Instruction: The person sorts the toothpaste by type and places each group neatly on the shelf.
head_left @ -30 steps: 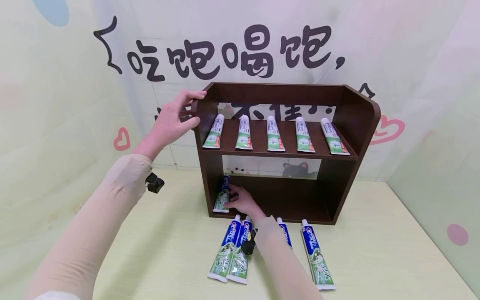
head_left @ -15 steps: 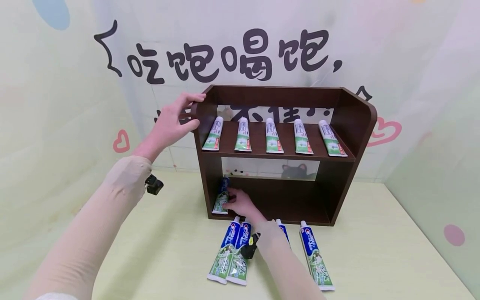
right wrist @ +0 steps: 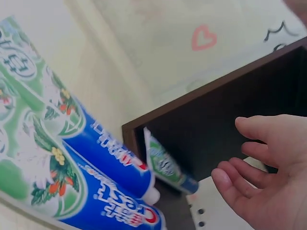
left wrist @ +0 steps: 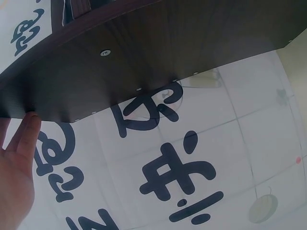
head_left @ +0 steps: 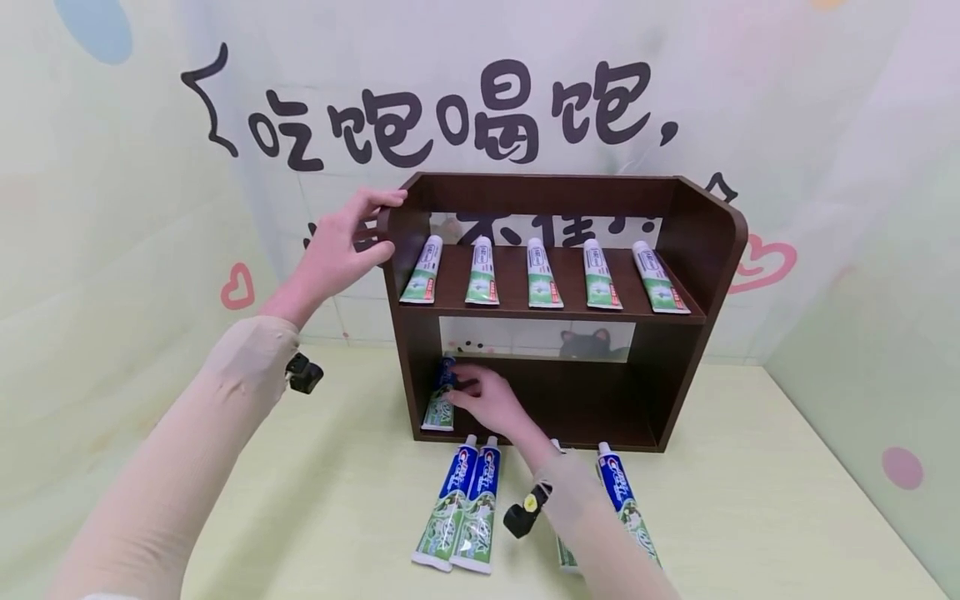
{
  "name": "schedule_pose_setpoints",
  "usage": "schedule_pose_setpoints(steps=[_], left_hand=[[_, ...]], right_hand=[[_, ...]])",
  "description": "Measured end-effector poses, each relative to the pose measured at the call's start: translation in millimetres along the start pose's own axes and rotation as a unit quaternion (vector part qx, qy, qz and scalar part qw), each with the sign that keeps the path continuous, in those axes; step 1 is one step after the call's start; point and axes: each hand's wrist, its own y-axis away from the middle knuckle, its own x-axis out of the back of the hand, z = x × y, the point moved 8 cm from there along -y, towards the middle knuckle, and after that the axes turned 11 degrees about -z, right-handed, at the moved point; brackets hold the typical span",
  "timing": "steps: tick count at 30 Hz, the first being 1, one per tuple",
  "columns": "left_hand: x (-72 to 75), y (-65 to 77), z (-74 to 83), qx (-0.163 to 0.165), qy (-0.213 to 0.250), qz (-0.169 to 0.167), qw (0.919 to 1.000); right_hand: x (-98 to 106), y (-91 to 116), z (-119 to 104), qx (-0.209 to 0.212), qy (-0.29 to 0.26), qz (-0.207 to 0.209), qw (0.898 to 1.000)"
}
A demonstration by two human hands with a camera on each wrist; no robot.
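Note:
My left hand (head_left: 339, 243) grips the upper left side of a dark brown two-tier shelf (head_left: 678, 383), fingers over the top edge and thumb at the front. In the left wrist view its fingertips touch the edge of the side panel (left wrist: 158, 52). A blue and green toothpaste tube (head_left: 439, 408) lies in the lower tier against the left wall. Just right of it is my right hand (head_left: 491, 402), fingers loosely bent. The right wrist view shows that hand (right wrist: 268, 167) apart from the toothpaste tube (right wrist: 165, 163), holding nothing.
Two overlapping Crest tubes (head_left: 474, 521) lie before the shelf. Another tube (head_left: 566, 557) is mostly hidden under the right forearm, and one (head_left: 622, 492) lies farther right. Several white and green toothpaste tubes (head_left: 543, 279) stand in a row on the upper tier.
My right hand has come off the tube in the lower tier and drawn slightly up and right. The left hand keeps its place on the shelf.

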Motion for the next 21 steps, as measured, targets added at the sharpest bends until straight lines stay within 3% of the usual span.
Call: schedule_pose_setpoints(steps=[7,21], left_hand=[[0.7,0.2,0.0,0.002,-0.003,0.002,1.0],[-0.2,1.2,-0.3,0.004,-0.001,0.003,1.0]], right_hand=[[11.8,15.7,-13.8,-0.002,-0.018,0.007,1.0],[35.5,53.5,-39.8,0.034,-0.008,0.034,0.999]])
